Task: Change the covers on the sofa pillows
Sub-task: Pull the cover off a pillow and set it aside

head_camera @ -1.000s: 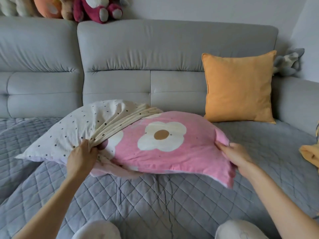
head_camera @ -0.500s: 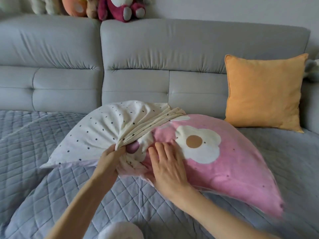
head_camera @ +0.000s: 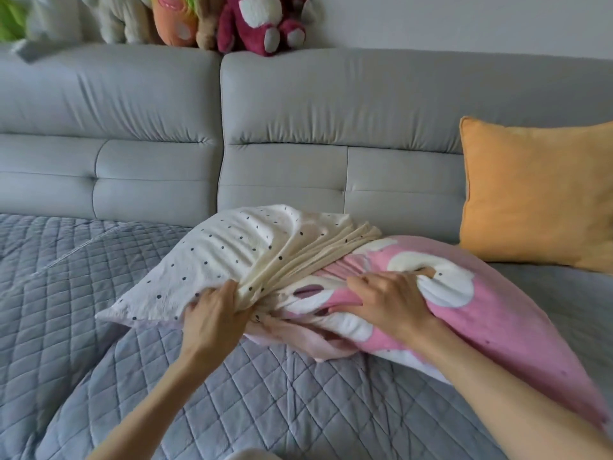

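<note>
The pillow (head_camera: 481,313) lies on the quilt (head_camera: 99,310) of the sofa (head_camera: 331,111), its pink flowered end stretching away to the right of the right hand (head_camera: 391,303). The left hand (head_camera: 212,317) grips the bunched cream folds of the dotted cover (head_camera: 232,247), which spreads away to its left. Just beside it, the right hand's fingers curl into the pink fabric, pinching it. An orange cushion (head_camera: 537,194) leans well beyond the right hand.
</note>
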A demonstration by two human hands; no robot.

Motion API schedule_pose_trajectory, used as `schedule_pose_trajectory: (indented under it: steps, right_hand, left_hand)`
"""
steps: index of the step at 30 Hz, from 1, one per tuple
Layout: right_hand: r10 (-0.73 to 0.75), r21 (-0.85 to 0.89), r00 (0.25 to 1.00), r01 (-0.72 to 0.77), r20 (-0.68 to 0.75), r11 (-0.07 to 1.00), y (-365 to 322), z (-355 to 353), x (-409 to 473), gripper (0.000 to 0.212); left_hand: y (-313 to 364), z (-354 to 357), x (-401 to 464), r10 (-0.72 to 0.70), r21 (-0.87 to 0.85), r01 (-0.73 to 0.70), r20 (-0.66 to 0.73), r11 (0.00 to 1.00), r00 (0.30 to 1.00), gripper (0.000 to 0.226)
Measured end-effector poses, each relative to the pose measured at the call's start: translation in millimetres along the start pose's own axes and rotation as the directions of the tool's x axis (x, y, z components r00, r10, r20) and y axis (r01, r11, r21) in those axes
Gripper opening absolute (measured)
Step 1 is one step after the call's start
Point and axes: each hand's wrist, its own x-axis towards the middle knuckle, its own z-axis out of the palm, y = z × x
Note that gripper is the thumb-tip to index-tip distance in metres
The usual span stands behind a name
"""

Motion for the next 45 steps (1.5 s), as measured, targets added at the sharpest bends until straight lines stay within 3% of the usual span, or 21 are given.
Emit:
schedule_pose_trajectory:
  steps: [4,8,11,13,15,17,20,22,23,25,26,28,31,34,36,41,45]
  right_hand:
    - [-0.059,-0.056,0.994,0.054,-0.088,0.997,52.0,-44.3,15.9,0.054]
    - [-0.021,-0.076,1.0,0.02,-0.016,0.997,79.0,-85.7,27.3,0.052]
    - [0.026,-0.02,0.999,-0.025,0.021,0.999,53.6,-75.6,-11.6,0.054]
    - [0.037,0.077,0.99,-0.048,0.139,0.996,20.7,-61.6,-51.0,0.057]
    - [0.054,0.154,0.961,-0.099,0.27,0.983,-3.9,-58.7,-72.1,0.058]
    - [0.129,0.179,0.896,-0.223,0.426,0.958,-8.6,-65.2,-63.3,0.062]
    - [0.203,0.304,0.786,-0.444,0.585,0.843,10.6,-72.9,-28.8,0.057]
    - [0.291,0.34,0.809,-0.501,0.511,0.796,22.3,-69.4,-7.7,0.055]
    - [0.331,0.335,0.853,-0.475,0.404,0.814,27.8,-66.0,0.9,0.05]
    - [0.371,0.274,0.888,-0.441,0.271,0.855,47.2,-51.4,13.9,0.03]
    - [0.394,0.221,0.877,-0.456,0.274,0.862,61.2,-42.4,20.1,0.021]
    - [0.469,0.111,0.815,-0.53,0.341,0.841,95.5,-23.3,28.2,0.019]
    - [0.609,0.03,0.662,-0.687,0.437,0.726,145.1,10.4,26.4,0.023]
    - [0.618,-0.076,0.502,-0.736,0.605,0.673,172.0,42.4,14.1,0.044]
    - [0.582,-0.179,0.398,-0.696,0.709,0.695,169.8,58.3,-0.9,0.06]
    - [0.654,-0.302,0.496,-0.614,0.571,0.729,149.8,56.1,-13.8,0.083]
    - [0.605,-0.055,0.561,-0.706,0.566,0.706,140.1,21.1,-19.7,0.092]
  left_hand:
    - [1.5,-24.0,23.6,0.035,0.045,-0.03,-0.118,0.999,0.992,0.022]
    - [11.4,-28.9,35.0,0.035,0.018,-0.032,-0.169,0.999,0.985,0.025]
    - [-3.6,-11.6,8.6,-0.019,-0.023,0.019,0.004,1.0,1.0,0.027]
    - [-21.6,-3.0,-14.1,-0.047,-0.059,0.059,0.185,0.997,0.982,0.028]
    - [-27.5,-7.1,-28.2,-0.069,-0.069,0.091,0.273,0.993,0.96,0.03]
    - [-11.1,-16.0,-31.1,-0.072,-0.191,0.118,0.233,0.974,0.97,0.049]
    - [37.2,-21.3,-17.6,0.004,-0.307,-0.011,-0.022,0.952,1.0,0.057]
    - [73.1,-13.1,6.5,0.165,-0.128,-0.18,-0.117,0.975,0.979,0.05]
    - [91.7,-4.8,20.4,0.233,-0.029,-0.237,-0.105,0.971,0.967,0.048]
    - [125.2,14.4,49.9,0.325,0.08,-0.324,-0.006,0.943,0.946,0.047]
    - [139.4,24.7,65.0,0.354,0.1,-0.359,0.06,0.928,0.933,0.046]
    - [159.8,45.0,93.3,0.368,0.103,-0.398,0.229,0.912,0.901,0.048]
    - [174.7,81.7,128.2,0.294,0.106,-0.383,0.467,0.918,0.834,0.058]
    - [179.5,111.2,145.2,0.217,0.167,-0.379,0.588,0.91,0.78,0.071]
    - [178.7,123.5,147.5,0.191,0.167,-0.365,0.618,0.916,0.762,0.068]
    - [183.4,132.8,142.1,0.291,0.229,-0.439,0.481,0.869,0.827,0.035]
    - [180.6,111.4,132.7,0.293,0.093,-0.345,0.356,0.934,0.887,0.018]
